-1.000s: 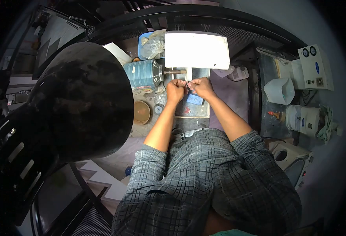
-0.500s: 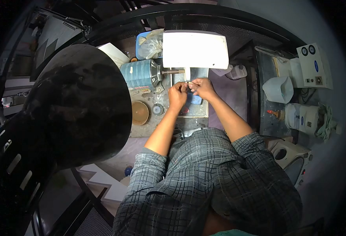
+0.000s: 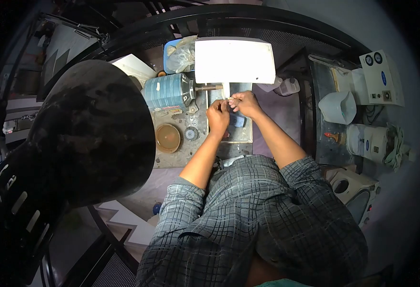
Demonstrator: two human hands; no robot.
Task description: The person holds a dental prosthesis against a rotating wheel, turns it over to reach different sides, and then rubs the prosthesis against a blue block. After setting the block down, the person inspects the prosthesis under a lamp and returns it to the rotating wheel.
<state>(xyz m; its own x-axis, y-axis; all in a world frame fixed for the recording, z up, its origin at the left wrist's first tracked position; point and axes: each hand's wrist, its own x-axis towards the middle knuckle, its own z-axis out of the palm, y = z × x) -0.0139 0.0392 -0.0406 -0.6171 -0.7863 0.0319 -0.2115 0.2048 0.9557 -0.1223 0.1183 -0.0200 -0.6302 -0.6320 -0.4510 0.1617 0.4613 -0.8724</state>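
My left hand [image 3: 218,116] and my right hand [image 3: 246,104] meet with pinched fingers just in front of a pale polishing wheel [image 3: 226,90]. Between the fingertips is a small yellowish piece [image 3: 229,99], mostly covered, whose kind I cannot tell. It overlaps the lower edge of the wheel in this view. The wheel sits on the shaft [image 3: 209,88] of a blue-green motor [image 3: 168,91]. Over the wheel reaches a bright white hood [image 3: 234,62]. Below my hands, a blue block [image 3: 237,121] lies in a shallow tray [image 3: 250,134].
A large black lamp shade [image 3: 100,138] fills the left side. On the bench are a brown bowl [image 3: 167,138] and a dark ridged wheel [image 3: 191,133]. Behind the motor stands a blue basket [image 3: 168,64] with plastic bags. White equipment [image 3: 383,79] and a jug [image 3: 338,108] stand at right.
The view has shifted slightly. Both hands stay together at the wheel, and my left wrist has turned a little. The small piece remains between the fingers.
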